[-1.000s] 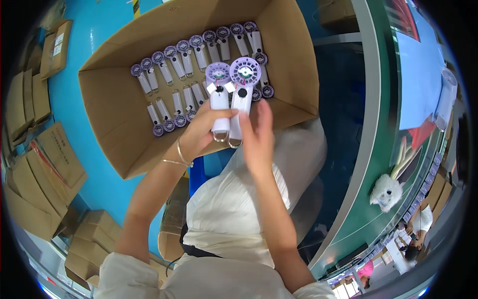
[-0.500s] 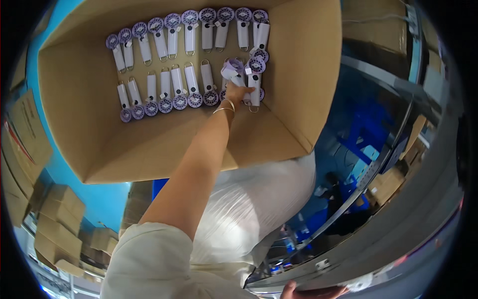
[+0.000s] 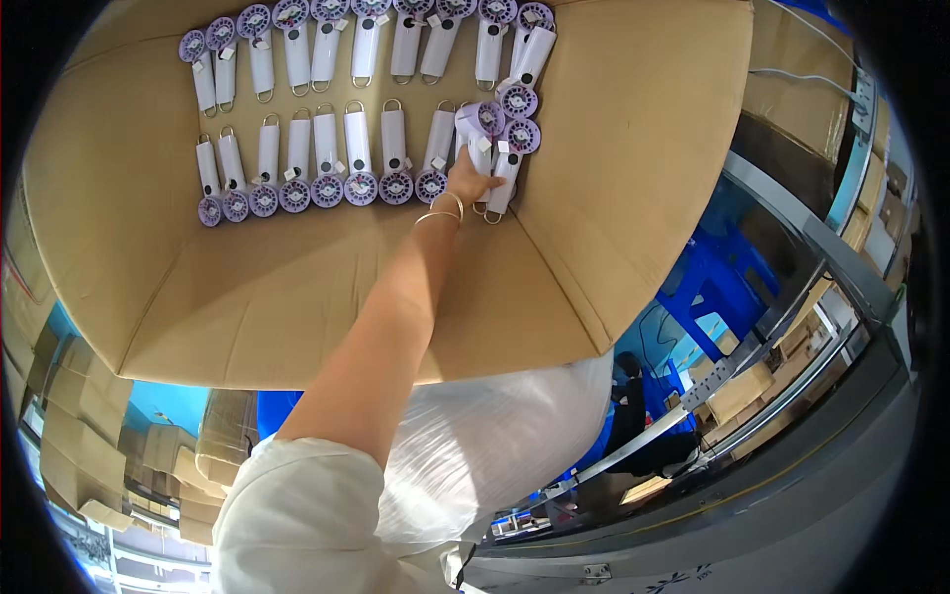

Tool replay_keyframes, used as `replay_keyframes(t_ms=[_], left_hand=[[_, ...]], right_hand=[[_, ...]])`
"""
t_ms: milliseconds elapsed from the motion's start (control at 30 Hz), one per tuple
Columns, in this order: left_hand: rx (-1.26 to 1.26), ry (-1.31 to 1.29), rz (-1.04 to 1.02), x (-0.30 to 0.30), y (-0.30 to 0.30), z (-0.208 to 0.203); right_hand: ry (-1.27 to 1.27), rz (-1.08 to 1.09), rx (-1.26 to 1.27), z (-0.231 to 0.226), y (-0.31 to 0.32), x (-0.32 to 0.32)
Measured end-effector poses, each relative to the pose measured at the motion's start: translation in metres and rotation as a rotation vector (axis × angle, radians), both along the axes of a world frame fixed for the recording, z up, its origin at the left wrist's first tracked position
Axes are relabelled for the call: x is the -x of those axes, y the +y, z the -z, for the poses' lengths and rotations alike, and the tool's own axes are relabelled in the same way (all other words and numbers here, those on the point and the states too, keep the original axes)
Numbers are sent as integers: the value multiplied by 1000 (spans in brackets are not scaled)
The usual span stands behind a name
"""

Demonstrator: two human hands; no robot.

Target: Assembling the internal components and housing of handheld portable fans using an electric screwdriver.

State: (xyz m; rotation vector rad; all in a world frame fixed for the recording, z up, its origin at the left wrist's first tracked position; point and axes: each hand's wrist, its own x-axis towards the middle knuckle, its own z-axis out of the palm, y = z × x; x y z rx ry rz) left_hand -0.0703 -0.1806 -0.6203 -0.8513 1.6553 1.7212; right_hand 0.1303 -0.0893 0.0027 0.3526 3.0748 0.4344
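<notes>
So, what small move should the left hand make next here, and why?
Probably ease the two held fans down flat, then loosen the left hand: its fingers are on their handles, and they are at the right end of the near row of fans inside the cardboard box. Whether they already rest on something beneath is hard to tell.

Blue floor (image 3: 168, 402) shows at 8 o'clock beside brown cartons (image 3: 79, 426), bright light (image 3: 94, 564) between 7 and 8; a blue plastic stool (image 3: 708, 275) at 3, a grey metal rail (image 3: 712, 381) near 4.
</notes>
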Motion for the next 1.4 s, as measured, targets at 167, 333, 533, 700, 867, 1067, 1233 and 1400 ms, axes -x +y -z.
replay_keyframes(t_ms=[167, 333, 533, 700, 867, 1067, 1233, 1400], left_hand=[[60, 49, 58, 4, -5, 3], [96, 5, 14, 5, 2, 2], [252, -93, 174, 21, 0, -17], [358, -1, 343, 24, -21, -25], [400, 16, 452, 25, -34, -25], [526, -47, 413, 22, -22, -34], [632, 34, 627, 30, -29, -40], [535, -12, 569, 30, -25, -38]], right_hand=[[-33, 42, -18, 4, 2, 0], [-63, 81, -21, 5, 1, -3], [-87, 130, -33, 4, -1, -4], [-98, 181, -36, 4, -5, -6], [-115, 224, -47, 3, -8, -7], [-140, 267, -66, 1, -10, -6], [-150, 307, -74, 1, -12, -6], [-154, 349, -81, 4, -13, -5]])
